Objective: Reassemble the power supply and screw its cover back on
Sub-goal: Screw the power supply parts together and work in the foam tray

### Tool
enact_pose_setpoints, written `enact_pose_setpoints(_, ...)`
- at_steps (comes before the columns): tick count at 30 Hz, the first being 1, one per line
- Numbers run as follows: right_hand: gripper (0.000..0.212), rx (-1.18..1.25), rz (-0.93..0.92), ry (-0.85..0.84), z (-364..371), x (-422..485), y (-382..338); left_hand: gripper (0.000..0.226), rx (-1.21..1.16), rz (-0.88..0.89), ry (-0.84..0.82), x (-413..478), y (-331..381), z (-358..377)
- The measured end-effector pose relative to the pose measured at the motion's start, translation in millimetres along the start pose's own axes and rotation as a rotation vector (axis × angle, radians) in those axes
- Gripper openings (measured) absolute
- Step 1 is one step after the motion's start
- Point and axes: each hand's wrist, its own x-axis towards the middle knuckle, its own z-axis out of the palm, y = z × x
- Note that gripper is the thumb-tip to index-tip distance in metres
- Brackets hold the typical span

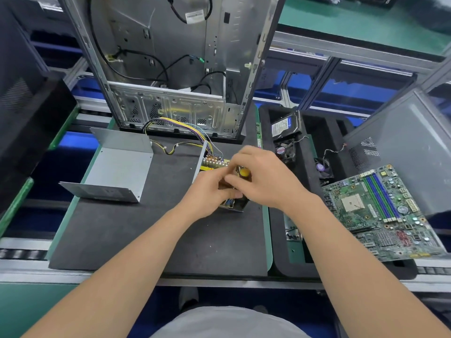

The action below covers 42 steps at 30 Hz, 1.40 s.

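Note:
The open power supply (214, 164) lies on the black mat (146, 228), its circuit board, yellow coil and coloured wire bundle (185, 129) showing. My left hand (210, 191) has its fingers curled on the board's near side. My right hand (263, 178) reaches over the board from the right, fingers bent down onto its parts beside the yellow coil. Most of the board is hidden under both hands. The grey U-shaped metal cover (114, 167) sits apart on the mat's left part.
An empty computer case (170, 69) stands upright behind the mat. To the right a black foam tray (305, 167) holds a hard drive (284, 126), two fans and screws. A green motherboard (383, 211) leans at the far right beside a grey side panel (410, 147).

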Motion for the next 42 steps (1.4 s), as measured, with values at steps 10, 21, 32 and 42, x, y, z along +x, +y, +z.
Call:
enact_pose_setpoints(10, 0.036, -0.079, 0.184, 0.048, 3.3, 0.3, -0.2, 0.032, 0.004, -0.004, -0.072, -0.4, -0.9, -3.7)
enact_pose_setpoints(21, 0.014, 0.051, -0.031, -0.091, -4.7, -3.4, 5.6, 0.037, -0.023, -0.009, -0.061, -0.6, 0.4, -6.1)
enact_pose_setpoints(32, 0.032, 0.014, 0.101, 0.090, 7.4, -5.4, 1.0, 0.049, -0.009, 0.007, -0.050, 1.2, 3.1, -2.8)
enact_pose_setpoints(42, 0.053, -0.146, 0.251, 0.127, 14.7, -2.1, -1.1, 0.022, -0.042, -0.047, -0.043, 1.4, -1.3, -0.4)
